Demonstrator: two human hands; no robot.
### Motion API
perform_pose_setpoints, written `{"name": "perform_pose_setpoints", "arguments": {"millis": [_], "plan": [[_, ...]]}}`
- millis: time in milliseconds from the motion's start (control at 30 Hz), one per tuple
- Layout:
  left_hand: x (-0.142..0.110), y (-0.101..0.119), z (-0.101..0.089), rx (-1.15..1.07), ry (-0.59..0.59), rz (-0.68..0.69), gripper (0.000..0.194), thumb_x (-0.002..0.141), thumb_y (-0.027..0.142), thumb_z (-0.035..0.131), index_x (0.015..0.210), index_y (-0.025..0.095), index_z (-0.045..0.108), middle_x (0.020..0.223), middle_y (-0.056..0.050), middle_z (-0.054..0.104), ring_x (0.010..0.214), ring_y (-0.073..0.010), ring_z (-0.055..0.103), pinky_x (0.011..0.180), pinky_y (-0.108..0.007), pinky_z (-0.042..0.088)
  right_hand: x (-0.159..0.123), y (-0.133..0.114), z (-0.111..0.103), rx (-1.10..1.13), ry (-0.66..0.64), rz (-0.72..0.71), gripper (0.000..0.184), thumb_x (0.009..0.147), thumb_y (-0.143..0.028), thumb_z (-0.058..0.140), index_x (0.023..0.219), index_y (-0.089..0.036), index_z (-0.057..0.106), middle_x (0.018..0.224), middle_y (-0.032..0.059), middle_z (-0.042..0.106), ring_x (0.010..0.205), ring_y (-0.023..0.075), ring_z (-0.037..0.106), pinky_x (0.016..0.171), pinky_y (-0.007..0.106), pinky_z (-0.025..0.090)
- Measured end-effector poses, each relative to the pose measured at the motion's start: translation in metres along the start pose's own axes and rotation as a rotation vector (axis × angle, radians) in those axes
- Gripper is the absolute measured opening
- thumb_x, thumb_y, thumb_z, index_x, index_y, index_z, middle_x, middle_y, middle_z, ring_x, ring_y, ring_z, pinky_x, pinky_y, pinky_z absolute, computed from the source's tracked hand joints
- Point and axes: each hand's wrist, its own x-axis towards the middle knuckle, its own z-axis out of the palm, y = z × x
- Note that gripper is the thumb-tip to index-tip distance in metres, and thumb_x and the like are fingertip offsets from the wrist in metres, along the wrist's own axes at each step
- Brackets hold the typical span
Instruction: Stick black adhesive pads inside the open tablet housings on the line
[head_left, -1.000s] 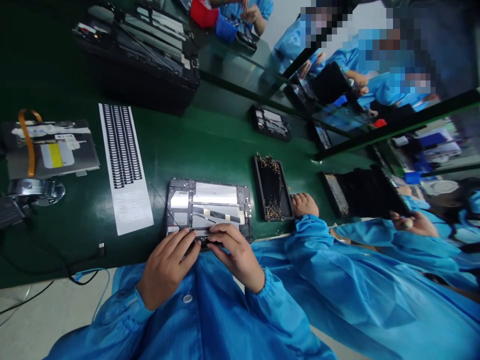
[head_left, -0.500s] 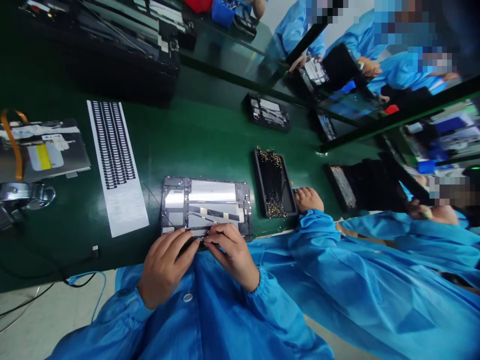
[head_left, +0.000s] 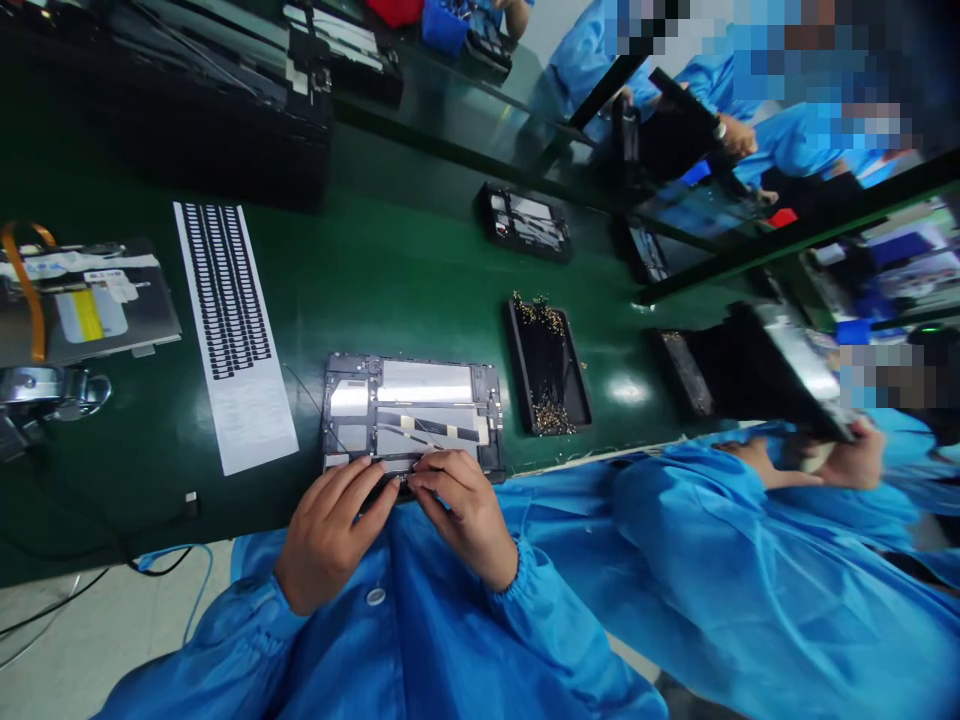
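In front of me on the green bench lies an opened tablet housing (head_left: pixel 427 380), with silver plates, dark flex strips and thin wires inside. My left hand (head_left: pixel 330 535) rests at its near edge, fingers bent and closed, the thumb and index tip meeting at a small dark part there. From the other side my right hand (head_left: pixel 469 520) pinches at the same spot, its fingertips almost touching the left ones. What the fingertips hold is too small and too covered to name. The fingers and palms hide part of the housing's near edge.
Right of the housing stands a black tray (head_left: pixel 583 400) of thin cables with gold ends. A label sheet (head_left: pixel 259 430) lies to the left, near a tape dispenser (head_left: pixel 52 390) and a flat screen assembly (head_left: pixel 150 310). Co-workers in blue handle devices at right and behind the rail (head_left: pixel 787 235).
My hands and the housing stay nearly still. A co-worker's hand at right has left the cable tray, and a dark panel is lifted there. The device trays at the back have shifted left.
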Motion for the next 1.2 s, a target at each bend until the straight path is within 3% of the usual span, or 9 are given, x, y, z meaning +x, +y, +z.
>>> {"name": "perform_pose_setpoints", "arguments": {"millis": [200, 333, 433, 533, 667, 767, 900, 1067, 1200], "plan": [[-0.003, 0.003, 0.002, 0.035, 0.014, 0.012, 0.032, 0.091, 0.017, 0.061, 0.122, 0.024, 0.065, 0.127, -0.009, 0.068, 0.124, -0.0270, 0.060, 0.105, -0.044, 0.049, -0.016, -0.001, 0.016, -0.190, 0.043, -0.115, 0.028, 0.095, -0.010, 0.057, 0.120, -0.022, 0.063, 0.108, 0.0089, 0.071, 0.100, 0.0231, 0.065, 0.083, 0.041, 0.054], [-0.001, 0.005, -0.015, -0.035, 0.090, -0.057, 0.030, 0.090, 0.016, 0.062, 0.119, 0.023, 0.065, 0.127, -0.006, 0.068, 0.125, -0.0224, 0.059, 0.107, -0.038, 0.049, -0.026, -0.008, 0.012, -0.350, 0.036, -0.262, 0.039, 0.092, -0.014, 0.062, 0.131, -0.017, 0.057, 0.115, 0.0134, 0.070, 0.105, 0.0276, 0.065, 0.085, 0.045, 0.055], [0.003, -0.013, -0.036, -0.015, 0.153, -0.209, 0.031, 0.091, 0.013, 0.060, 0.120, 0.021, 0.063, 0.131, -0.009, 0.065, 0.131, -0.0230, 0.055, 0.109, -0.040, 0.047, 0.001, -0.019, -0.009, -0.271, -0.047, -0.238, 0.036, 0.094, -0.023, 0.063, 0.129, -0.019, 0.058, 0.116, 0.0134, 0.068, 0.105, 0.0288, 0.064, 0.084, 0.046, 0.054], [0.006, -0.050, -0.051, 0.100, 0.162, -0.470, 0.036, 0.094, 0.013, 0.051, 0.129, 0.019, 0.056, 0.134, -0.010, 0.063, 0.135, -0.0261, 0.051, 0.113, -0.049, 0.041, 0.065, -0.035, -0.013, -0.133, -0.117, -0.250, 0.031, 0.097, -0.022, 0.059, 0.128, -0.022, 0.057, 0.118, 0.0122, 0.065, 0.108, 0.0268, 0.061, 0.088, 0.045, 0.053], [0.004, -0.101, -0.050, 0.156, 0.112, -0.643, 0.047, 0.095, 0.014, 0.043, 0.142, 0.016, 0.044, 0.141, -0.012, 0.058, 0.139, -0.0283, 0.047, 0.116, -0.053, 0.036, 0.162, -0.052, 0.040, -0.080, -0.360, -0.435, 0.015, 0.095, -0.018, 0.060, 0.109, -0.020, 0.065, 0.108, 0.0096, 0.066, 0.101, 0.0240, 0.061, 0.089, 0.040, 0.052], [-0.001, -0.119, -0.042, 0.140, 0.077, -0.684, 0.053, 0.093, 0.014, 0.044, 0.145, 0.014, 0.040, 0.142, -0.015, 0.057, 0.137, -0.0297, 0.049, 0.115, -0.054, 0.036, 0.206, -0.055, 0.093, -0.193, -0.495, -0.476, 0.007, 0.092, -0.015, 0.064, 0.098, -0.016, 0.067, 0.099, 0.0088, 0.066, 0.094, 0.0225, 0.061, 0.087, 0.036, 0.050], [-0.005, -0.120, -0.036, 0.141, 0.081, -0.696, 0.057, 0.092, 0.015, 0.044, 0.149, 0.015, 0.035, 0.141, -0.015, 0.057, 0.137, -0.0281, 0.049, 0.116, -0.053, 0.035, 0.218, -0.056, 0.128, -0.285, -0.523, -0.481, 0.008, 0.095, -0.017, 0.060, 0.094, -0.014, 0.068, 0.095, 0.0086, 0.065, 0.091, 0.0209, 0.058, 0.087, 0.034, 0.047], [-0.004, -0.117, -0.036, 0.164, 0.080, -0.690, 0.057, 0.093, 0.016, 0.044, 0.149, 0.012, 0.035, 0.143, -0.017, 0.056, 0.137, -0.0284, 0.048, 0.117, -0.052, 0.034, 0.210, -0.062, 0.130, -0.409, -0.491, -0.509, 0.021, 0.100, -0.014, 0.048, 0.108, -0.009, 0.066, 0.103, 0.0156, 0.064, 0.097, 0.0259, 0.057, 0.085, 0.039, 0.047], [-0.005, -0.119, -0.035, 0.158, 0.083, -0.692, 0.062, 0.092, 0.017, 0.047, 0.151, 0.013, 0.029, 0.147, -0.016, 0.052, 0.136, -0.0290, 0.049, 0.116, -0.052, 0.035, 0.212, -0.062, 0.132, -0.335, -0.559, -0.370, 0.020, 0.099, -0.016, 0.050, 0.102, -0.007, 0.067, 0.101, 0.0166, 0.065, 0.096, 0.0262, 0.059, 0.088, 0.039, 0.047]]}}
